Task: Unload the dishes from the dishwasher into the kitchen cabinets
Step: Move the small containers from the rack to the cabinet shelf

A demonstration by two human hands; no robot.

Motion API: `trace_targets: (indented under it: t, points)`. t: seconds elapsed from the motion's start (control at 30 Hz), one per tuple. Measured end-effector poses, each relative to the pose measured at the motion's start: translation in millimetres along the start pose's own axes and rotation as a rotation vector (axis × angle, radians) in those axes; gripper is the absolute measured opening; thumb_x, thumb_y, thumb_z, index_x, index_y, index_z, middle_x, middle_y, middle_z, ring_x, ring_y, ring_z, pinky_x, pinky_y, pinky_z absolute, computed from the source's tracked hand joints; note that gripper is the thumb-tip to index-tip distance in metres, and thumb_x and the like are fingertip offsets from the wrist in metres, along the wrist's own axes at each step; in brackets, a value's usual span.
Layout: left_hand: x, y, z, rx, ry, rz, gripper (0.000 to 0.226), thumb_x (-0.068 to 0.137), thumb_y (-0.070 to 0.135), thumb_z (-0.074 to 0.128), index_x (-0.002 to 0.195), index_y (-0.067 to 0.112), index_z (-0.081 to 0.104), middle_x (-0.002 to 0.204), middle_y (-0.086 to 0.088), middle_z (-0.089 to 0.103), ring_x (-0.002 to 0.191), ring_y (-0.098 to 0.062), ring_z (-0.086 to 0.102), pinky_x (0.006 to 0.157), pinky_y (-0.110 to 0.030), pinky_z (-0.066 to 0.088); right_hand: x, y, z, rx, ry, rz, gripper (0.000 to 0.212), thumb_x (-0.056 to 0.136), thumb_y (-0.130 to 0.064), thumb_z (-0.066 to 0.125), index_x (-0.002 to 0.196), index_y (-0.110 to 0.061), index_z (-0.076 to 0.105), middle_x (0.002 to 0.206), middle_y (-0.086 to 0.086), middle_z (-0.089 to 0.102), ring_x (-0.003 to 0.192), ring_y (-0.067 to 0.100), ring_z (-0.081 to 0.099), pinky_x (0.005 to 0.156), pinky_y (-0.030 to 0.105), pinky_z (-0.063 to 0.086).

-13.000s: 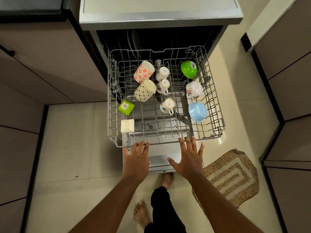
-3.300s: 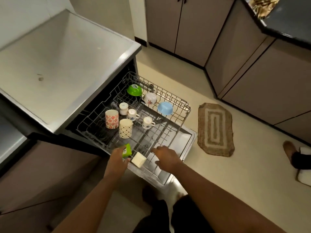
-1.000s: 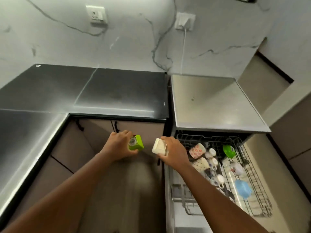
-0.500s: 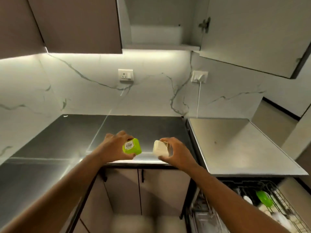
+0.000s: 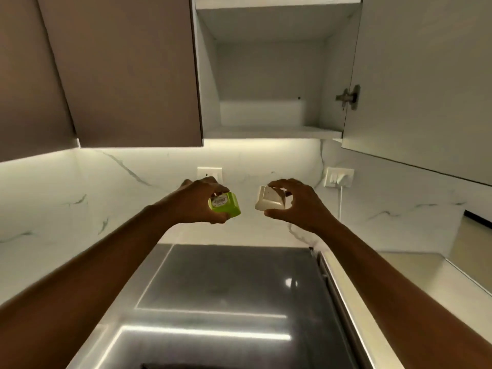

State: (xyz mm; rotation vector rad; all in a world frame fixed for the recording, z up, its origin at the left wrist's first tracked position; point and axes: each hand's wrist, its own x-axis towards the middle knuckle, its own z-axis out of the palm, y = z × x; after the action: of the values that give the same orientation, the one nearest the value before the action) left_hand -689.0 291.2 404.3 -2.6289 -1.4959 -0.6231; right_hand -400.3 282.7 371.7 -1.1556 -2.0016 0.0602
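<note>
Both hands are up in front of the wall, each carrying one small square bowl, and the cabinet [image 5: 269,130] above is already open, so my guess is these two are headed for that bottom shelf.

The left hand [image 5: 197,201] has its fingers curled round the green bowl [image 5: 225,206], thumb underneath and the bowl's base facing the camera. You can see a barcode sticker stuck on the base. The right hand [image 5: 295,203] pinches the white bowl [image 5: 267,202] between thumb below and fingers over the top, tipped on its side too. Holding them by the edges like that probably keeps each one easy to set down one-handed.

Both bowls look like smooth glossy plastic or ceramic, hard to say which, with rounded corners and sides that taper to a smaller flat base. The green one is a bright lime, the white more of a cream.

The cabinet inside is plain matte white, its door [image 5: 426,83] swung out to the right with a metal hinge showing. Below the hands is a dark shiny counter [image 5: 226,302] that reflects the under-cabinet strip light, and the wall behind is white marble-look with grey veins.
</note>
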Motion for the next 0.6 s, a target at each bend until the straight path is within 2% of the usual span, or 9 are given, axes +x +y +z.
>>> trace_targets:
  t: [0.07,0.17,0.23,0.33,0.43,0.5,0.6]
  points:
    - [44,-5,-12,-0.024,0.042,0.014,0.073,0.066,0.06,0.076,0.132,0.042,0.049,0.112,0.02,0.057,0.104,-0.009,0.059,0.098,-0.032,0.034,40,18,-13,0.019,0.063,-0.028,0.069,0.068,-0.04,0.089,0.128,-0.02,0.061,0.123,0.0,0.059,0.105,0.016,0.058,0.083,0.035,0.056]
    - [105,-7,-37,-0.079,0.127,0.055,0.064,0.066,0.05,0.082,0.121,0.044,0.051,0.104,0.02,0.063,0.096,-0.001,0.062,0.099,-0.038,0.041,96,38,-38,0.085,0.179,-0.04,0.066,0.068,-0.038,0.091,0.126,-0.022,0.064,0.119,-0.003,0.06,0.099,0.015,0.063,0.079,0.029,0.055]
    - [142,-11,-54,-0.076,0.171,0.07,0.06,0.065,0.052,0.081,0.117,0.046,0.053,0.106,0.02,0.062,0.095,0.0,0.062,0.098,-0.041,0.045,134,48,-55,0.083,0.206,-0.044,0.065,0.07,-0.038,0.09,0.128,-0.023,0.064,0.12,-0.003,0.061,0.1,0.016,0.063,0.082,0.029,0.055]
    - [194,-21,-74,-0.046,0.189,0.08,0.064,0.062,0.063,0.069,0.122,0.048,0.055,0.11,0.018,0.058,0.101,-0.006,0.059,0.1,-0.042,0.044,184,63,-73,0.046,0.18,-0.011,0.064,0.072,-0.033,0.088,0.131,-0.025,0.062,0.127,-0.001,0.059,0.107,0.019,0.061,0.09,0.033,0.054]
    - [245,-32,-84,-0.056,0.19,0.091,0.075,0.057,0.072,0.058,0.127,0.048,0.056,0.11,0.014,0.055,0.105,-0.01,0.056,0.102,-0.043,0.042,228,85,-80,-0.045,0.152,0.034,0.061,0.074,-0.028,0.087,0.129,-0.019,0.062,0.131,0.003,0.058,0.112,0.022,0.06,0.093,0.039,0.054]
    - [271,-36,-80,-0.04,0.152,0.105,0.076,0.059,0.071,0.06,0.131,0.046,0.056,0.112,0.01,0.055,0.108,-0.012,0.054,0.101,-0.042,0.042,247,101,-81,-0.086,0.127,0.074,0.06,0.075,-0.028,0.086,0.129,-0.016,0.062,0.133,0.004,0.059,0.113,0.024,0.06,0.094,0.041,0.054]
    - [302,-42,-65,-0.067,0.096,0.12,0.071,0.066,0.06,0.067,0.134,0.044,0.055,0.117,0.006,0.056,0.111,-0.014,0.053,0.1,-0.039,0.043,263,121,-82,-0.121,0.11,0.106,0.068,0.077,-0.026,0.085,0.138,-0.019,0.057,0.137,0.005,0.059,0.116,0.023,0.061,0.097,0.039,0.053]
